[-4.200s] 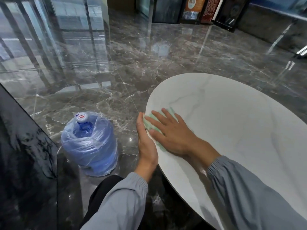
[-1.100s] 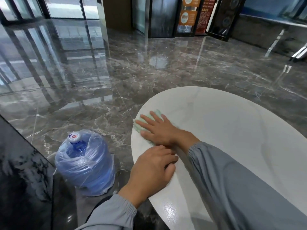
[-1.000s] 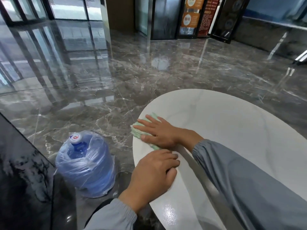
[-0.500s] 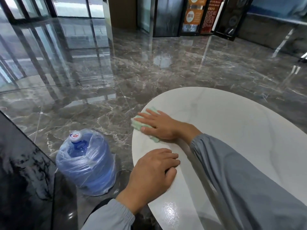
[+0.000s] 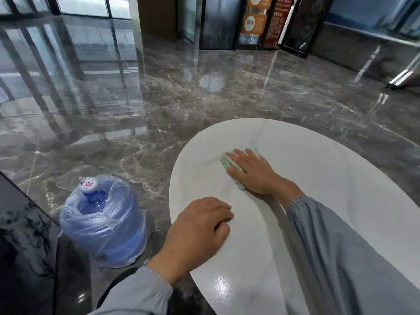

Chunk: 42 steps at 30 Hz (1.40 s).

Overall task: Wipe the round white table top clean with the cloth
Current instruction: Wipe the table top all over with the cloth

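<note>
The round white table top fills the right half of the head view. A pale green cloth lies flat on it, a little in from the left rim. My right hand presses flat on the cloth with fingers spread, covering most of it. My left hand rests palm down on the table near its near-left edge, fingers curled, holding nothing. Grey sleeves cover both forearms.
A blue water jug wrapped in clear plastic stands on the dark marble floor left of the table. A dark glossy surface sits at the lower left. Doors and signs line the far wall.
My right hand has slid the cloth from the table's left rim inward to the right. My left hand stays planted near the near edge.
</note>
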### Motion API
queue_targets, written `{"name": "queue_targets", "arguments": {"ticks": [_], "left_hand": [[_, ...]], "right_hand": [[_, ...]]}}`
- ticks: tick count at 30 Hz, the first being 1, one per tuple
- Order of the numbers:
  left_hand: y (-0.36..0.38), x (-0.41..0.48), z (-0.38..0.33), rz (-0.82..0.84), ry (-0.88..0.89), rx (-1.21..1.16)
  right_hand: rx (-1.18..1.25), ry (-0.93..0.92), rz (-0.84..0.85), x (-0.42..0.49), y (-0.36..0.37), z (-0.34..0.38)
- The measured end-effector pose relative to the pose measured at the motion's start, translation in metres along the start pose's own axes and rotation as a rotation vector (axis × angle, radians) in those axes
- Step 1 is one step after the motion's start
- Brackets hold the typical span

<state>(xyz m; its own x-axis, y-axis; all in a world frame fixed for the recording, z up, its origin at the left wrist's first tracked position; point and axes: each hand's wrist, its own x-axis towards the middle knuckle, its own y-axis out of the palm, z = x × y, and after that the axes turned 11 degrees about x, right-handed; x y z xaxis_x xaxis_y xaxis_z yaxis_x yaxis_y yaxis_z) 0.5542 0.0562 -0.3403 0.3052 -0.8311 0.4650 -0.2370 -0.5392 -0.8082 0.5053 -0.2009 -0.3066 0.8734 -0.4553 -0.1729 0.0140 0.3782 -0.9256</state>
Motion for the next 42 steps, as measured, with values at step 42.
{"name": "queue_targets", "arguments": {"ticks": [42], "left_hand": [[0.025,0.045,-0.043,0.295,0.220,0.203]], "right_hand": [[0.190,0.616,-0.183,-0.090,-0.027,-0.116]]}}
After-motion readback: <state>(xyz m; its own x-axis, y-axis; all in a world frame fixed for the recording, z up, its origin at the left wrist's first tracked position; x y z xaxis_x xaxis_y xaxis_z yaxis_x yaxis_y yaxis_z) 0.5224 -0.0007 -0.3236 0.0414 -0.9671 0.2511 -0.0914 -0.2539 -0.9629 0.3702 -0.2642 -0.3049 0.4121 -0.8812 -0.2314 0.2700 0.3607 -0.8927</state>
